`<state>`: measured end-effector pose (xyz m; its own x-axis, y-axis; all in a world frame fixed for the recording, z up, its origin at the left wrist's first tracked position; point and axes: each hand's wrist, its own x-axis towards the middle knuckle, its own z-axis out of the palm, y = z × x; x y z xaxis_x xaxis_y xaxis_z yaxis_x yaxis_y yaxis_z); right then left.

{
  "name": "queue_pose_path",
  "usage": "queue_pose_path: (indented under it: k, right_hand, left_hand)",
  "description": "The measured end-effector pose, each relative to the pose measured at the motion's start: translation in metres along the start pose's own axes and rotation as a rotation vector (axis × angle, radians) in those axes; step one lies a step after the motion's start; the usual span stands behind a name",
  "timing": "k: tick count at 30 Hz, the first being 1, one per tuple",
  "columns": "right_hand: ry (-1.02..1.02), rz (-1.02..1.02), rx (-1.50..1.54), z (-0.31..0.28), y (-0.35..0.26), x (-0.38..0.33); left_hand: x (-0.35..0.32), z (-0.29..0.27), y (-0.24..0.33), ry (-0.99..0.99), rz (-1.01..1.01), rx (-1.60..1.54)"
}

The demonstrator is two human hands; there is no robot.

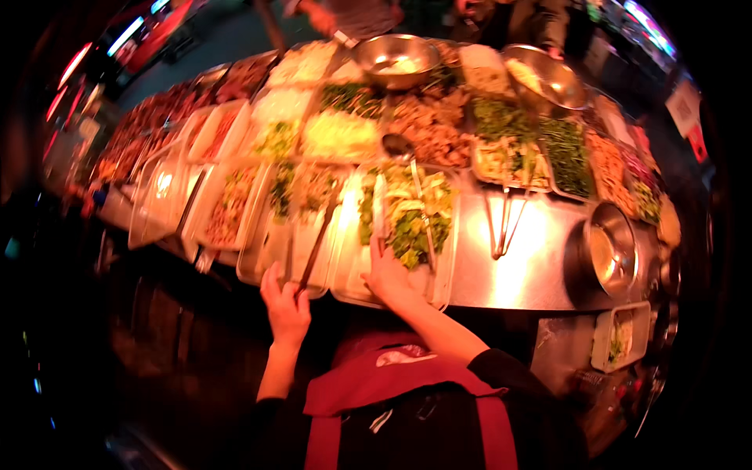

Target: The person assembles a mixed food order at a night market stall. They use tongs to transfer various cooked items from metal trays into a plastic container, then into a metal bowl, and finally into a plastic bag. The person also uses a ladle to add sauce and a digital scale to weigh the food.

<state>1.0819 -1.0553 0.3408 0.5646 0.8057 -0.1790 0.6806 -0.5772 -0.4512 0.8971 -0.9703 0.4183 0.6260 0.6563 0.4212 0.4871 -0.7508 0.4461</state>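
On my feed, left hand (287, 312) pinched a utensil (318, 241) left of the greens (411, 237); right hand (387, 276), beside them, I couldn't tell; steadiness seemed best

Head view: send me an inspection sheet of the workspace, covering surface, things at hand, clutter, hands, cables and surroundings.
Surface: steel counter, with strong glare.
Things at hand: dark utensil handle; leafy-greens tray.
Clutter: food trays, metal bowls, ladle.
Hands: left hand at the handle's lower end, right hand over the greens tray's near end; grips unclear.
Cables: nothing seen.
Surroundings: person across the counter; coloured lights, dim background.
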Motion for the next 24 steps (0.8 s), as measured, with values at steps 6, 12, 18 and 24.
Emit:
queue_pose_path:
  k: [6,12,18,24]
  right_hand:
    - [-0.092,0.108,0.079,-0.025,0.01,-0.002]
    - [0.68,0.123,0.569,-0.096,0.121,0.045]
    - [1.014,0.472,1.975,-0.301,0.272,0.129]
    - [0.942,0.724,1.522,-0.351,0.331,0.167]
  left_hand:
    - [0.005,0.033,-0.085,-0.237,-0.05,0.27]
    - [0.065,0.025,-0.068,-0.082,0.106,-0.006]
    - [0.13,0.026,0.01,-0.08,0.291,-0.244]
    - [0.117,0.039,0.031,-0.072,0.208,-0.261]
